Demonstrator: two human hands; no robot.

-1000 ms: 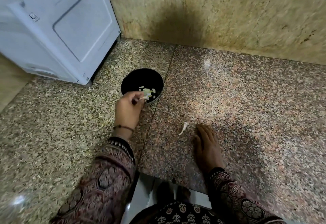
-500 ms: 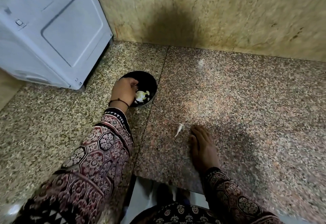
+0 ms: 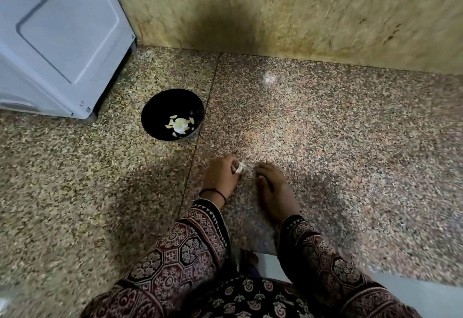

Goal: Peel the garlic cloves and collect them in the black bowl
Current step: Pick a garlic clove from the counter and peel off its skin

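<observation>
Nearby, one black bowl [image 3: 160, 109]; left hand [image 3: 220, 175] with one pinched garlic piece [image 3: 239, 167], right hand [image 3: 274, 187] flat

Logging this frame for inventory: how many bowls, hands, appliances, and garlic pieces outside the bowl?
black bowl: 1
hands: 2 (left hand, right hand)
garlic piece, pinched by the left hand: 1
white appliance: 1
Total: 5

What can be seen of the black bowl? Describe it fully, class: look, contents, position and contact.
The black bowl is round, dark and smooth-looking, upright and open-topped. It stands on the speckled stone surface, near the corner of a white appliance without visibly touching it. In its bottom lie pale yellowish-white garlic pieces, clustered toward the near side. Nothing else touches it.
</observation>
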